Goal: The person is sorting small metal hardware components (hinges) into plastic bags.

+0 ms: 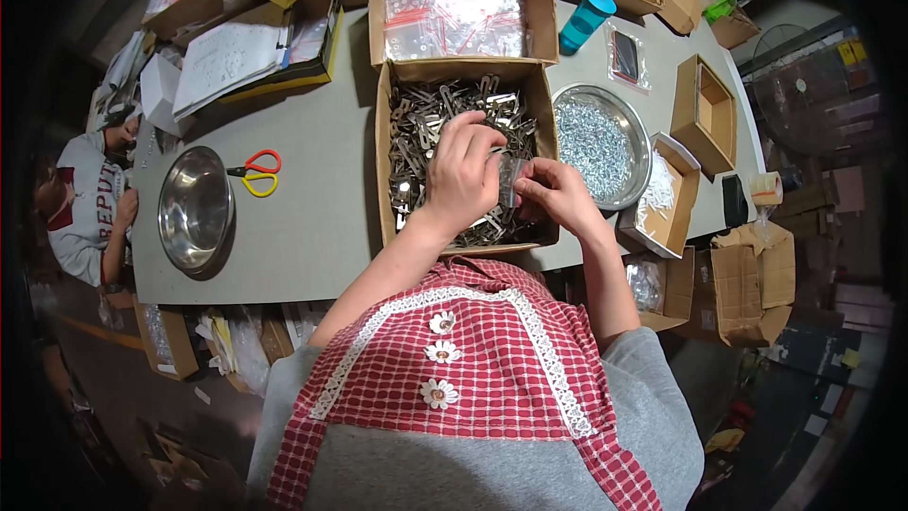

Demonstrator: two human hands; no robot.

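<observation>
A small transparent plastic bag (pixel 509 182) is between my two hands, above a cardboard box (pixel 386 204) full of loose metal clips (pixel 409 147). My right hand (pixel 560 191) pinches the bag's right edge between thumb and fingers. On the other side, my left hand (pixel 462 173) has its fingers curled, with the thumb against the bag's left edge. What the bag holds, if anything, is too small to make out. Clips lie beneath both hands, partly hidden by them.
Right of the box stand a steel bowl (pixel 647 163) of small shiny metal parts and an open carton (pixel 673 227) with white pieces. Behind is a box of filled bags (pixel 454 19). Scissors (pixel 255 173) and a steel bowl (pixel 196 208) lie left. Another person (pixel 90 199) sits far left.
</observation>
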